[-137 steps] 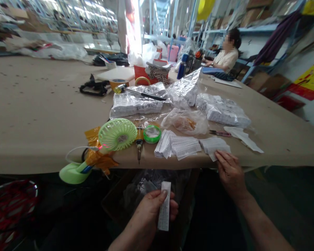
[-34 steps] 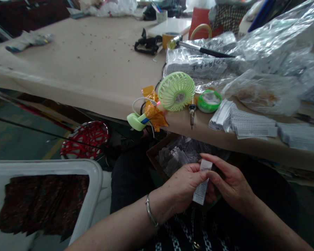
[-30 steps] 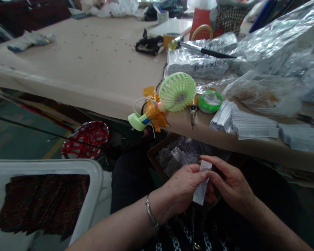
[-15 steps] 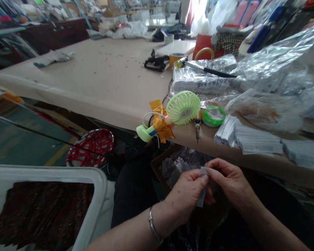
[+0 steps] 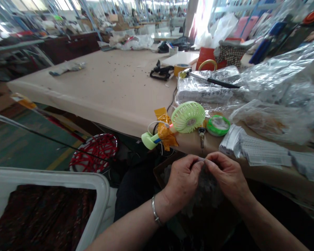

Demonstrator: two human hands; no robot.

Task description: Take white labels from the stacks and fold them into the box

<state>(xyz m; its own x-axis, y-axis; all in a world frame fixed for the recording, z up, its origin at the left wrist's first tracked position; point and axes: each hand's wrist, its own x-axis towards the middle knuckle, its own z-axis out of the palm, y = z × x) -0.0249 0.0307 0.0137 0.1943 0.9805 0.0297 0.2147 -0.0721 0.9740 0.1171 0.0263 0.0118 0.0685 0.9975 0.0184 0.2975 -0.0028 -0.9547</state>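
My left hand [image 5: 182,181] and my right hand [image 5: 226,176] meet below the table edge, fingertips pinched together on a small white printed label [image 5: 202,159]. Only its top edge shows between the fingers. A metal bangle sits on my left wrist. Under the hands lies a brown box [image 5: 159,172] with grey label bundles in it. On the table just above, stacks of white printed labels [image 5: 253,148] lie along the front edge.
A green mini fan [image 5: 187,116] taped with yellow tape, a soldering-type tool [image 5: 201,136], a green tape roll [image 5: 218,125] and plastic bags of labels [image 5: 206,89] crowd the beige table [image 5: 107,90]. A white crate [image 5: 68,177] with dark red fabric stands lower left, a red wire stool [image 5: 96,151] beside it.
Earlier my left hand alone held the label while the right lay on the table stacks. Both hands now pinch it, and it has turned edge-on. The view has tilted up.
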